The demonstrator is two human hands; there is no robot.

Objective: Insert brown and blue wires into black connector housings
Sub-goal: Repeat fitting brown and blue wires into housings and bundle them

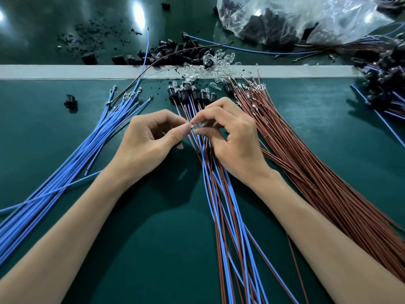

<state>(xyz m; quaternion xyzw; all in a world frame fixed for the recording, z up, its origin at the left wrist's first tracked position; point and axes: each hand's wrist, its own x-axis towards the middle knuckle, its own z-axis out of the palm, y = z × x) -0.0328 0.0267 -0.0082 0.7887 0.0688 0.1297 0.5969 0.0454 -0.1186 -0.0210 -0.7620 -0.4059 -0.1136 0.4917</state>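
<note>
**Both hands on one bulb**

Our left hand and right hand meet above the mat. Both pinch a small clear bulb between thumb and fingertips. Blue wires fan out to our left and brown wires to our right. Wired black housings lie just beyond our fingers.

No readable text, labels or numbers, plastic bag seemingly unprinted, view blurred there
</note>
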